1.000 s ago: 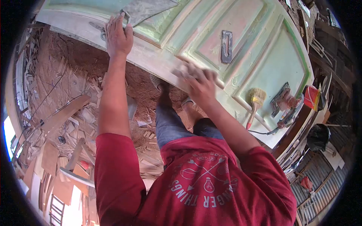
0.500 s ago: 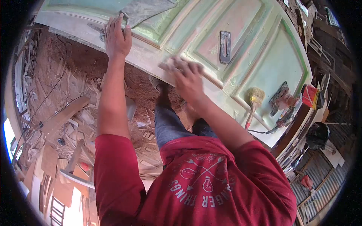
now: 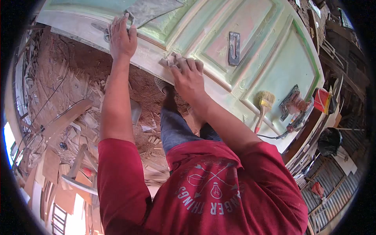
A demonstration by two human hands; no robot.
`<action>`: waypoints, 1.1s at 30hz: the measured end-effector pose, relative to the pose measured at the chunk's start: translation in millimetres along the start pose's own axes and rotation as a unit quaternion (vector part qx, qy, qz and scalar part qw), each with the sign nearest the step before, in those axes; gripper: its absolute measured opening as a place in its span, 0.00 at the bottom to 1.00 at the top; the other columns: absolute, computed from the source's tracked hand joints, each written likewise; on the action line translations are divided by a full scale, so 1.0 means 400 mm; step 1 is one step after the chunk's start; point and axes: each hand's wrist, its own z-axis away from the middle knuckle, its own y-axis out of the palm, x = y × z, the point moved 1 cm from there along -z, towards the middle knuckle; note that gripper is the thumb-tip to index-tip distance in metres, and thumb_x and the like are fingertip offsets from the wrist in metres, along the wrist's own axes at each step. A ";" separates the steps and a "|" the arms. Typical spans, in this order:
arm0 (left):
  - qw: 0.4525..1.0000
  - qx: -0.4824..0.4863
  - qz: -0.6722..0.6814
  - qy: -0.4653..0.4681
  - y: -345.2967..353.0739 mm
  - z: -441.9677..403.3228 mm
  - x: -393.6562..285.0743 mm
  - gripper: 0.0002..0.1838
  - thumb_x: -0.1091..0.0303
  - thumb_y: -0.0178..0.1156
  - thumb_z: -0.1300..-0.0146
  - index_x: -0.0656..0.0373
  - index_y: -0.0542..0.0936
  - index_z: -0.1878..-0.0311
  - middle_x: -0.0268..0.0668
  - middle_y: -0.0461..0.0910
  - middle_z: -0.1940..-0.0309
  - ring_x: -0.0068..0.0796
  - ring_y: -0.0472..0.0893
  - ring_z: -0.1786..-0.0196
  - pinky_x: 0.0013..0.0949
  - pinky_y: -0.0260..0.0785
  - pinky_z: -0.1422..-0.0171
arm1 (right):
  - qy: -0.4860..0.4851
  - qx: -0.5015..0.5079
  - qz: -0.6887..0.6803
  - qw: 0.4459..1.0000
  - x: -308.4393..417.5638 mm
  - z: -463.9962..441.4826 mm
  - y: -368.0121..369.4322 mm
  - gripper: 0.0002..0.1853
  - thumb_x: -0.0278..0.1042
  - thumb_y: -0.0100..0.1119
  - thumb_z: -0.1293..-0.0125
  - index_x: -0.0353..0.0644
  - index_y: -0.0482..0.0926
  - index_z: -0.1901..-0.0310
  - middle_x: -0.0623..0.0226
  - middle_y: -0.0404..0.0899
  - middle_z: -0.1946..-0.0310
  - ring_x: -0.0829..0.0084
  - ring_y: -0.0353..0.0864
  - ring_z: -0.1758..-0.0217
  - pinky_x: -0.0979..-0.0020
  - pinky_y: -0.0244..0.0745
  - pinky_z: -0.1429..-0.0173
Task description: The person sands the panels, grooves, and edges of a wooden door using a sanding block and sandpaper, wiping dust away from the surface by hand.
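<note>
A pale green panelled wooden door [image 3: 219, 43] lies flat before me, its raised mouldings dusty. My left hand [image 3: 123, 41] rests on its near border with fingers stretched out, between a small metal tool [image 3: 100, 28] and a dark grey sheet [image 3: 150, 13]. On the same border, farther right, my right hand [image 3: 188, 76] presses down with bent fingers. A grey edge of what looks like sandpaper [image 3: 163, 62] shows under its fingertips; the rest is hidden by the hand. A slotted dark hand tool [image 3: 234, 49] lies on a door panel beyond it.
On the door's right end are a paintbrush [image 3: 265, 101], a corded power sander [image 3: 293, 103] and a red container [image 3: 322, 101] at the corner. Wood scraps and shavings [image 3: 78, 121] litter the ground at left. Corrugated metal sheets [image 3: 333, 188] are at lower right.
My right hand, blurred before, has moved a little left along the door's border and is now sharp. My left hand and the tools have stayed put.
</note>
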 end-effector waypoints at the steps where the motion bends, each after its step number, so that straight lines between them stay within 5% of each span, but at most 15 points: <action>1: 1.000 0.002 0.001 0.003 0.001 -0.001 0.002 0.30 0.53 0.56 0.20 0.53 0.74 0.20 0.45 0.78 0.24 0.55 0.67 0.15 0.63 0.47 0.07 | 0.005 0.006 0.000 1.000 0.002 -0.004 0.001 0.31 0.30 0.69 0.42 0.46 0.84 0.33 0.58 0.80 0.28 0.58 0.79 0.34 0.50 0.68 0.29; 19: 1.000 0.000 -0.009 -0.009 -0.001 -0.004 0.003 0.29 0.53 0.56 0.18 0.52 0.73 0.20 0.44 0.77 0.23 0.54 0.67 0.15 0.63 0.48 0.07 | 0.014 0.014 0.016 1.000 -0.071 0.126 -0.059 0.26 0.28 0.69 0.45 0.46 0.87 0.41 0.61 0.80 0.30 0.58 0.78 0.37 0.51 0.68 0.31; 25: 1.000 -0.004 -0.006 0.005 -0.004 -0.009 0.000 0.29 0.53 0.56 0.19 0.53 0.73 0.20 0.44 0.78 0.24 0.54 0.67 0.15 0.63 0.48 0.07 | -0.007 -0.016 -0.026 1.000 -0.009 -0.026 0.010 0.26 0.30 0.70 0.44 0.50 0.87 0.41 0.63 0.82 0.33 0.59 0.79 0.38 0.54 0.69 0.34; 33: 1.000 0.009 0.006 -0.004 -0.005 0.001 -0.001 0.30 0.54 0.56 0.18 0.51 0.72 0.18 0.47 0.76 0.22 0.57 0.65 0.14 0.62 0.47 0.07 | 0.020 -0.007 -0.028 0.999 -0.062 0.119 -0.037 0.23 0.27 0.69 0.43 0.51 0.89 0.44 0.66 0.82 0.32 0.59 0.79 0.38 0.54 0.70 0.33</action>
